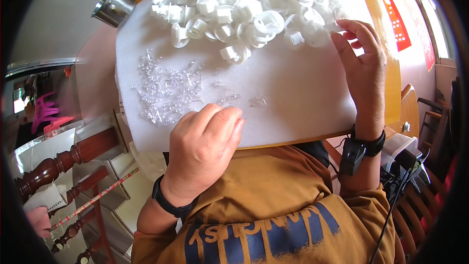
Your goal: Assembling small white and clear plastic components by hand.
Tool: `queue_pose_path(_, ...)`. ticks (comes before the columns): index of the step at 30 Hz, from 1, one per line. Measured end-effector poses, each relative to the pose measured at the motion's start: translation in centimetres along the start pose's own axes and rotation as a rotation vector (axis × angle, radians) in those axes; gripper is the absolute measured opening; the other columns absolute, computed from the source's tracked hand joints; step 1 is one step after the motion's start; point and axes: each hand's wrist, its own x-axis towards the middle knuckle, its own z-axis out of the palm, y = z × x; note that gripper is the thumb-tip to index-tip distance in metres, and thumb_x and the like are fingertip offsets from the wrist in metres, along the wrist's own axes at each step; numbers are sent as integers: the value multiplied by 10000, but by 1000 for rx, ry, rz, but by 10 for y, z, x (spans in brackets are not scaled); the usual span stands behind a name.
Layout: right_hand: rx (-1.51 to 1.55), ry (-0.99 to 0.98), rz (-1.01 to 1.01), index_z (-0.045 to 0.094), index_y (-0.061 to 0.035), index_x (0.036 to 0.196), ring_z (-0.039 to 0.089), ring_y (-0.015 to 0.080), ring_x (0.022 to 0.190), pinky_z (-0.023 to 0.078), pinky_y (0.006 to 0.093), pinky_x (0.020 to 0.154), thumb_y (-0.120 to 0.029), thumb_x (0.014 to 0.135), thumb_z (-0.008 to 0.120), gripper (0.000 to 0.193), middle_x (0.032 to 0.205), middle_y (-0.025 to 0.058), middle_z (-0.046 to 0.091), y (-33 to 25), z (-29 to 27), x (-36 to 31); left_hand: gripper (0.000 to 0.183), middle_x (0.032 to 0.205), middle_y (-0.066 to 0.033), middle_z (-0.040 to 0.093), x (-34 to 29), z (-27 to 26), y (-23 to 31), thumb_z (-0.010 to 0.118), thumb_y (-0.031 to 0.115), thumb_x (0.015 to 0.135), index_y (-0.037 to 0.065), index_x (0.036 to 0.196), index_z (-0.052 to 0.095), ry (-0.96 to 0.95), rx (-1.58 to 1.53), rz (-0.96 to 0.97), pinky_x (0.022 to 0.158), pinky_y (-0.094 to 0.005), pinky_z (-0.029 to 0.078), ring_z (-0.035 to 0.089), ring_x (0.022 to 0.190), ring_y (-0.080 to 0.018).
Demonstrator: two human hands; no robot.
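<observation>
My left hand [204,146] is closed in a pinch above the front of the white-covered table, beside the small clear pins; whatever is in its fingers is hidden. A loose heap of these clear plastic pins [168,90] lies on the left, with a few strays [257,101] towards the middle. At the right end of a big pile of white plastic parts [244,12], disc-like with square blocks, is my right hand [362,51]. Its thumb and forefinger are curved and apart, right against the outermost pieces. I cannot see anything firmly gripped there.
A metal cup [114,6] stands tilted-looking by the far left corner. White sheeting [298,112] covers the wooden tabletop [392,93]. Turned wooden railings [73,159] are at the lower left, and a plastic box [398,144] with black cables sits to the right of my right forearm.
</observation>
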Motion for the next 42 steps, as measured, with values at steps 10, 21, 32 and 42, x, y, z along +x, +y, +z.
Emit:
queue_pose_path(10,689,45,372,621,11,985,588,62,786,463,189,725,-83,892,633,133,913,45,657,-7,-22,-32,161,709,-94,573,21,19,13,723,16,726,34,809,587,-100,57,17,528,-344,444,569,587,-255)
queue_pose_path(21,1006,-211,540,603,-3,1097,608,81,672,465,189,597,-75,928,579,185,1002,89,670,-18,-31,-56,248,665,-72,523,26,32,12,741,136,721,81,720,498,-42,168,-39,500,-380,447,561,556,-284)
queue_pose_path(32,1266,-275,482,574,-42,1003,579,90,839,477,227,763,-68,856,658,171,1061,98,613,-15,-27,-61,214,696,-84,531,30,33,15,713,90,740,70,770,502,-63,180,-13,505,-381,447,561,560,-283)
queue_pose_path(42,1549,-389,537,518,-21,1061,583,157,1036,480,278,875,17,808,650,288,1116,162,602,-31,-26,-64,191,759,-93,588,19,6,29,669,-68,731,33,842,550,-60,-205,-108,533,-321,471,596,615,-225)
